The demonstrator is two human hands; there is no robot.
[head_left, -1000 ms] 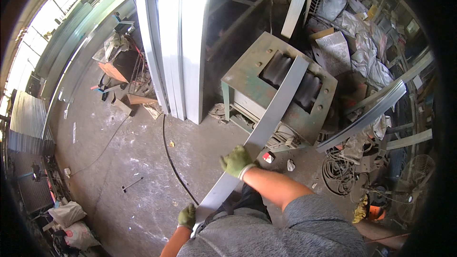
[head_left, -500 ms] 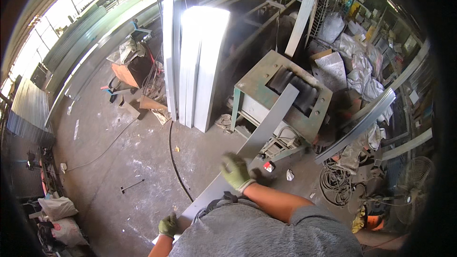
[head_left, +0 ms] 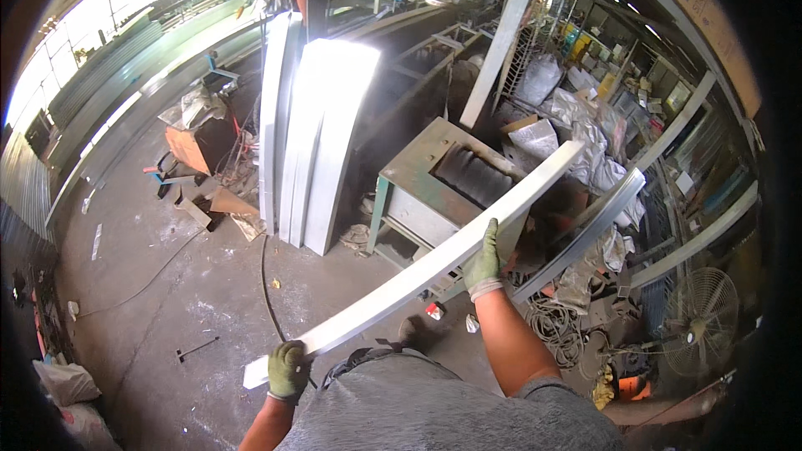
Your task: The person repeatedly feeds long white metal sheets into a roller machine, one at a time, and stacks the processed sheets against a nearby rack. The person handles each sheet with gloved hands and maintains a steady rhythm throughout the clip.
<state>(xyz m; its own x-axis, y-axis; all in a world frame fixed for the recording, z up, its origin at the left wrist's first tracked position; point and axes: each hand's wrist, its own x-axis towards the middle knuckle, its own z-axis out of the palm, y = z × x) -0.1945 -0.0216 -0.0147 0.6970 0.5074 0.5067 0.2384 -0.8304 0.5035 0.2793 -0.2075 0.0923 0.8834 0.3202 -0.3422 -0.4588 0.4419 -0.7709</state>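
A long, light silver metal bar [head_left: 401, 284] crosses in front of my body, its near-left end low and its far end up over the machine table. My left hand [head_left: 288, 370], in a green work glove, is wrapped round the bar close to its left end. Farther along, my right hand [head_left: 483, 267], gloved the same way, grips the bar's near edge; its thumb points up and its other fingers are mostly hidden behind the bar. Beyond the bar stands a green-grey machine table [head_left: 418, 146] with dark rollers [head_left: 472, 175] set in its top.
Tall silver panels [head_left: 326, 150] stand upright at the back. A curved metal strip [head_left: 585, 234] leans at the right, near a coiled cable [head_left: 555, 334] and a standing fan [head_left: 702, 317]. White sacks [head_left: 71, 380] lie at the lower left. A dark cable [head_left: 269, 292] runs across the floor.
The bar has turned and risen, now showing its bright narrow side, with its far end swung right. My right hand has moved right and up and now grips it. The view has shifted.
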